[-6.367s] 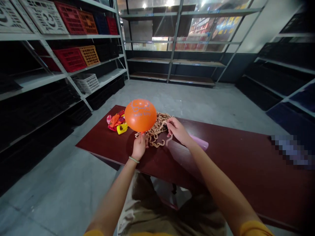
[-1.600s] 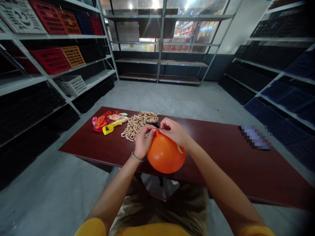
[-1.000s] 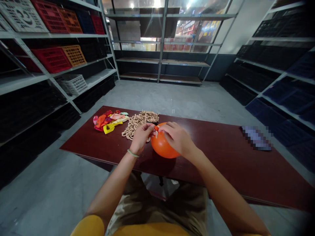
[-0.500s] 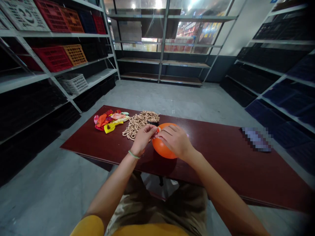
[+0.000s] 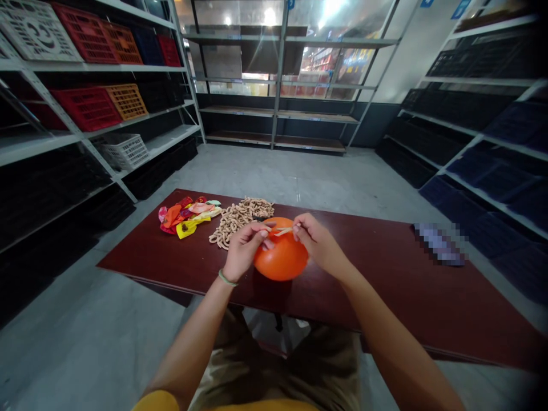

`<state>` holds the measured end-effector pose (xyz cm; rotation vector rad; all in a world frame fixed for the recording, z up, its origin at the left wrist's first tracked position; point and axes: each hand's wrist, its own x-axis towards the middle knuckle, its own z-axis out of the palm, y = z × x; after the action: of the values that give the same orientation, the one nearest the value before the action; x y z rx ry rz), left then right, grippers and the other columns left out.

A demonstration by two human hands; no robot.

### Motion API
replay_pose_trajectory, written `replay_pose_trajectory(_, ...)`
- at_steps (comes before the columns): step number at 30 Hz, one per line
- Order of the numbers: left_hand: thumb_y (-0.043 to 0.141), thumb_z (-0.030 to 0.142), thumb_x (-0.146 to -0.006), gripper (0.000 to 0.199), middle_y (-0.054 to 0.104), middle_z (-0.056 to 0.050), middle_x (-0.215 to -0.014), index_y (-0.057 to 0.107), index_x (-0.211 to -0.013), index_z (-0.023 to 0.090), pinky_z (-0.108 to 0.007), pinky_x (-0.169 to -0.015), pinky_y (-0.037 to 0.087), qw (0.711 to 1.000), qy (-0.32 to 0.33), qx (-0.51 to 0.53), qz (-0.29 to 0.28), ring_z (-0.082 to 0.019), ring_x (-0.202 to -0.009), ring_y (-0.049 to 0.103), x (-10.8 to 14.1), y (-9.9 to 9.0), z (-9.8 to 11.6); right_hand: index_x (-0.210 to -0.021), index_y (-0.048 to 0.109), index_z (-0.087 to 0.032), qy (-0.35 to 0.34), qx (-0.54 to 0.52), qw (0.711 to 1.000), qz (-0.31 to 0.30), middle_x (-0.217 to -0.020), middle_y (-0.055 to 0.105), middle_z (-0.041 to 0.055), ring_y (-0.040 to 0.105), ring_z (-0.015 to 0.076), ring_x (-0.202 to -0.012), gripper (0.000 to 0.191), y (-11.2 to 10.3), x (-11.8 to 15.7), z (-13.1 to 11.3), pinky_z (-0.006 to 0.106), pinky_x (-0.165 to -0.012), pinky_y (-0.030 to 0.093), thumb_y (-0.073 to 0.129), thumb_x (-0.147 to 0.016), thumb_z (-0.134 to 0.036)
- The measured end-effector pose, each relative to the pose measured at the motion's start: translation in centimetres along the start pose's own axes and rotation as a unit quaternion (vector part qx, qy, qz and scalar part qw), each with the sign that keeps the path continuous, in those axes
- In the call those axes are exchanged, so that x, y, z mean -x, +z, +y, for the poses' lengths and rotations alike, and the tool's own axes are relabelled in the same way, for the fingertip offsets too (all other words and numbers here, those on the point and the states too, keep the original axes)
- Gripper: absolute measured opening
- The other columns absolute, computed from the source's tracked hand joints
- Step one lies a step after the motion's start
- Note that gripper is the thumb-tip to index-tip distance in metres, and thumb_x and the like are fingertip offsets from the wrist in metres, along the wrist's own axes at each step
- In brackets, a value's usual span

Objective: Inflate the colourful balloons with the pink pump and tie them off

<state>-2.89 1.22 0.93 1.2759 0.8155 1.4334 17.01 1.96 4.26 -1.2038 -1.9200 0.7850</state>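
Note:
An inflated orange balloon sits between my hands over the near part of the table. My left hand is closed at the balloon's neck, with thumb and forefinger pinched together. My right hand pinches one end of a thin tan band, which stretches across the top of the balloon toward my left fingers. Whether the band loops round the neck I cannot tell. Just beyond my left hand lies a heap of tan loops. Farther left is a pile of flat balloons in red, orange, yellow and pink.
The dark red table spans the view, with a blurred-out item near its right end. Shelves with coloured crates stand at the left, dark crates at the right. A metal rack stands at the back.
My hands have drawn apart, and my right hand has come off the balloon's top, pulling the tan band out taut. The balloon has shifted slightly left in view.

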Motion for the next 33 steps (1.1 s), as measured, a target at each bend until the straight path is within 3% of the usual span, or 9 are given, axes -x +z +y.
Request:
replay_pose_trajectory(5, 0.060, 0.042, -0.089, 0.024, 0.063, 0.001, -0.057, 0.054, -0.089, 0.019, -0.022, -0.041, 0.045, 0.991, -0.059, 0.056, -0.108, -0.013, -0.042, 0.059, 0.6, -0.3, 1.1, -0.091, 0.047, -0.025, 0.002, -0.058, 0.998, -0.025, -0.074, 0.054, -0.0025, 0.053, 0.0156, -0.071, 0.010, -0.1, -0.3, 0.4, 0.031, -0.068, 0.042, 0.042, -0.096, -0.033)
replay_pose_trajectory(9, 0.061, 0.041, -0.087, 0.025, 0.063, 0.001, -0.072, 0.050, -0.087, 0.019, -0.019, -0.037, 0.043, 0.985, -0.127, 0.083, -0.080, -0.010, -0.043, 0.057, 0.7, 0.0, 2.2, -0.093, 0.049, -0.025, -0.031, -0.043, 0.998, -0.033, -0.082, 0.058, -0.0002, 0.055, 0.0161, -0.078, 0.011, 0.1, 0.0, 0.3, 0.031, -0.073, 0.043, 0.043, -0.096, -0.033)
replay_pose_trajectory(13, 0.062, 0.034, -0.085, 0.018, 0.051, 0.004, -0.067, 0.057, -0.090, 0.017, -0.016, -0.036, 0.039, 0.979, -0.181, 0.082, -0.054, -0.005, -0.041, 0.045, 0.6, 0.5, 3.3, -0.096, 0.054, -0.024, -0.100, 0.016, 0.994, -0.029, -0.096, 0.061, 0.0032, 0.057, 0.0172, -0.088, 0.013, 0.5, 0.5, 0.1, 0.031, -0.078, 0.044, 0.044, -0.097, -0.033)
replay_pose_trajectory(16, 0.060, 0.030, -0.084, 0.020, 0.043, 0.006, -0.064, 0.062, -0.098, 0.016, -0.017, -0.036, 0.037, 0.974, -0.205, 0.069, -0.061, -0.005, -0.041, 0.039, 0.6, 0.6, 3.8, -0.098, 0.056, -0.024, -0.157, 0.018, 0.987, -0.016, -0.097, 0.063, 0.0033, 0.058, 0.0173, -0.091, 0.014, 0.6, 0.6, 0.2, 0.032, -0.081, 0.044, 0.045, -0.098, -0.033)
replay_pose_trajectory(20, 0.058, 0.032, -0.086, 0.019, 0.036, 0.007, -0.060, 0.062, -0.095, 0.016, -0.017, -0.035, 0.033, 0.969, -0.225, 0.028, -0.097, -0.005, -0.040, 0.034, 0.6, 0.4, 4.1, -0.096, 0.061, -0.024, -0.210, 0.016, 0.977, -0.003, -0.093, 0.064, 0.0023, 0.059, 0.0167, -0.091, 0.013, 0.6, 0.4, 0.2, 0.032, -0.082, 0.045, 0.049, -0.097, -0.030)
replay_pose_trajectory(25, 0.057, 0.042, -0.089, 0.027, 0.040, 0.006, -0.054, 0.061, -0.084, 0.016, -0.018, -0.039, 0.036, 0.957, -0.225, -0.066, -0.168, -0.006, -0.041, 0.039, 0.5, -0.2, 4.4, -0.098, 0.064, -0.025, -0.227, 0.009, 0.974, -0.008, -0.094, 0.066, 0.0019, 0.060, 0.0162, -0.092, 0.014, 0.6, 0.3, -0.2, 0.032, -0.083, 0.046, 0.050, -0.097, -0.027)
replay_pose_trajectory(28, 0.063, 0.041, -0.085, 0.025, 0.046, 0.005, -0.057, 0.060, -0.085, 0.016, -0.018, -0.040, 0.037, 0.950, -0.234, -0.097, -0.183, -0.007, -0.043, 0.042, 0.5, -0.6, 4.8, -0.098, 0.065, -0.025, -0.230, 0.001, 0.973, -0.004, -0.093, 0.066, 0.0012, 0.060, 0.0156, -0.090, 0.013, 0.7, 0.4, -0.4, 0.032, -0.082, 0.047, 0.052, -0.095, -0.025)
replay_pose_trajectory(33, 0.065, 0.037, -0.084, 0.023, 0.038, 0.008, -0.054, 0.052, -0.082, 0.018, -0.018, -0.042, 0.040, 0.947, -0.270, 0.003, -0.173, -0.006, -0.042, 0.035, 0.6, -0.8, 5.1, -0.097, 0.063, -0.024, -0.207, -0.017, 0.978, 0.002, -0.094, 0.064, 0.0023, 0.060, 0.0152, -0.088, 0.011, 1.0, 0.5, -0.4, 0.030, -0.079, 0.047, 0.053, -0.094, -0.024)
